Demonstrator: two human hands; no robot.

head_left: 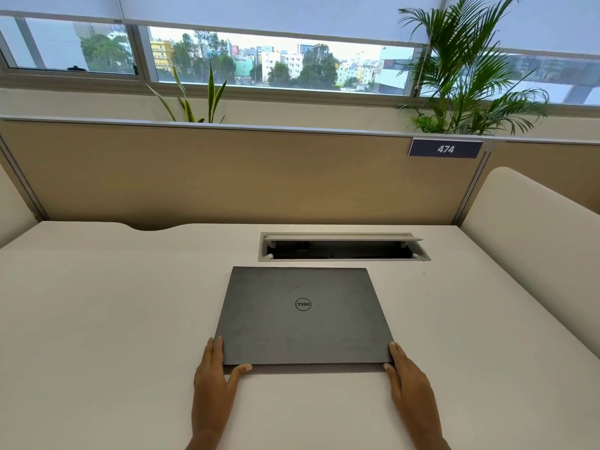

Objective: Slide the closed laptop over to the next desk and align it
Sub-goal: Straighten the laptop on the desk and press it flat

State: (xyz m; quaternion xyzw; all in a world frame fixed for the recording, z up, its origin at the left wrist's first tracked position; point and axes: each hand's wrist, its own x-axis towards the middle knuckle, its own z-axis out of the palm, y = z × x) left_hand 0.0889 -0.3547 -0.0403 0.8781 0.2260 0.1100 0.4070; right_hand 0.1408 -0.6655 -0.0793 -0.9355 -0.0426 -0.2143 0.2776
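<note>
The laptop (pixel 303 315) lies closed and flat on the tabletop (pixel 97 319), lid up, directly ahead of both hands and bracketed between them. Its long axis runs side to side, from one hand across to the other, and its near edge sits just in front of the palms. The left hand (pixel 214 373) rests flat on the tabletop at the near left corner, fingers laid straight along the short side and thumb tucked against the near edge; it is spread, not curled around anything. The right hand (pixel 407 375) mirrors it at the near right corner, fingers extended along the right short side, thumb at the near edge, likewise flat and pressing rather than gripping. Neither hand is nearer than the other; each touches its own corner. Beyond the laptop's far edge, away from the hands, lies an open cable tray (pixel 344 246), close but not touching. A side push, I judge, falls to whichever hand stands opposite the direction of travel, with the other steadying; which side the next desk lies on cannot be told.
</note>
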